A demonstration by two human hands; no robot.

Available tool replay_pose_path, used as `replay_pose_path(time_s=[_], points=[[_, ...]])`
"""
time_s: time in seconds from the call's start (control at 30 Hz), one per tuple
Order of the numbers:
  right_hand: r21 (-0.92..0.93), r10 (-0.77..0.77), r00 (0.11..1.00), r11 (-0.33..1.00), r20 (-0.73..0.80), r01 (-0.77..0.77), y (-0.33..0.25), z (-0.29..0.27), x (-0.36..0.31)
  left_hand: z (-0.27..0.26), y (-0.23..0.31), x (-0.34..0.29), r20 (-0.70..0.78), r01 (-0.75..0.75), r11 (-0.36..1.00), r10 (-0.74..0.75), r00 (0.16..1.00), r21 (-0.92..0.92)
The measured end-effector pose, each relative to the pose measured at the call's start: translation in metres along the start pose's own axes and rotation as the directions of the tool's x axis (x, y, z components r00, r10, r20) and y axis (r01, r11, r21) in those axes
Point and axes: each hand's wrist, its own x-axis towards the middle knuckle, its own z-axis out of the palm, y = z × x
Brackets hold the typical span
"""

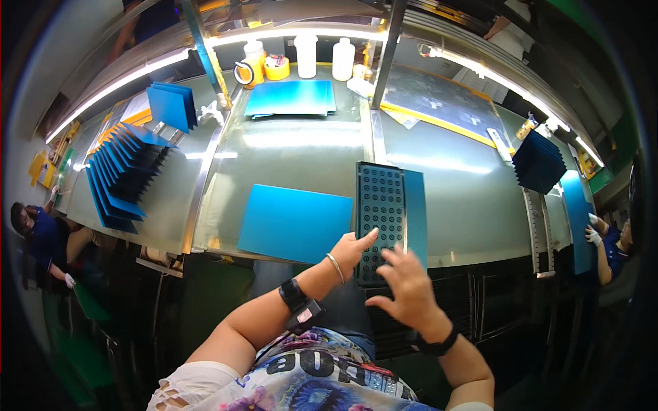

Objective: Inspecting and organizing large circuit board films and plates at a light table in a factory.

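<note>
A dark rectangular panel point(381, 198) with rows of small round marks stands lengthwise at the table's front edge, its near end jutting over my lap. My left hand point(351, 255) is closed on its left edge, thumb lying on top and the other fingers mostly hidden. My right hand point(409, 284), slightly blurred, hovers by the panel's lower right side with fingers spread and nothing in them. Partly under the panel's right side lies a blue sheet point(416, 212). Another blue sheet point(295, 220) rests flat just left of the panel.
A stack of blue sheets point(291, 98) lies farther back, before white bottles point(306, 56) and orange tape rolls point(277, 67). Blue sheets stand fanned in a rack point(123, 171) at left; more stand at right point(539, 162). Co-workers sit at both sides. Metal posts point(389, 55) rise behind.
</note>
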Motion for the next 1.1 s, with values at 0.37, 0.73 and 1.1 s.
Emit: replay_pose_path(time_s=[0.37,0.73,1.1], points=[[0.084,-0.004,0.996,0.996,-0.09,0.011,0.001,0.058,-0.002,-0.029,-0.021,0.005,0.288,0.168,0.862,-0.027,0.957,-0.478],[0.801,0.657,0.728,0.535,-0.196,-0.267,0.001,0.016,0.027,-0.031,-0.018,-0.013,-0.134,0.062,0.998,-0.063,0.989,-0.008],[-0.045,0.074,0.686,0.987,-0.724,-0.154,0.003,-0.075,0.039,-0.22,0.141,-0.16,-0.482,-0.26,0.928,0.361,0.798,0.266]])
